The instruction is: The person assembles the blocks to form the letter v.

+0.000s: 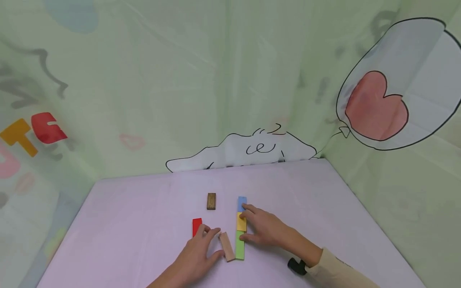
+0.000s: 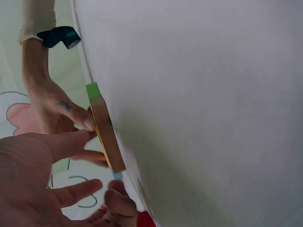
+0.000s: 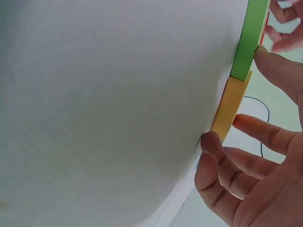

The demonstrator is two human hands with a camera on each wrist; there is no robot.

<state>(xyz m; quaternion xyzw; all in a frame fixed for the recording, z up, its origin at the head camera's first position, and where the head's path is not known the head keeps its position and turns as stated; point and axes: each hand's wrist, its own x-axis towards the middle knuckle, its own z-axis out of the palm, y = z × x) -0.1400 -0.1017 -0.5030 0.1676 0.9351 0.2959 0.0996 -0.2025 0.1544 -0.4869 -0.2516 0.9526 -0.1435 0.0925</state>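
A blue block (image 1: 242, 203), a yellow block (image 1: 241, 222) and a green block (image 1: 240, 246) lie end to end in a straight column. My right hand (image 1: 268, 228) rests along the column's right side, with fingers at the blue and yellow blocks and the thumb on the green one. Left of the green block lies a plain wooden block (image 1: 226, 247), slanted, its near end close to the green. My left hand (image 1: 196, 254) is beside it, thumb at its left side and fingers loosely spread. A red block (image 1: 197, 226) is partly hidden behind the left hand.
A dark brown wooden block (image 1: 211, 201) lies farther back, left of the column. The pale table (image 1: 144, 216) is bounded by printed curtains (image 1: 162, 80) at the back and sides. A black strap (image 1: 297, 266) hangs at my right wrist.
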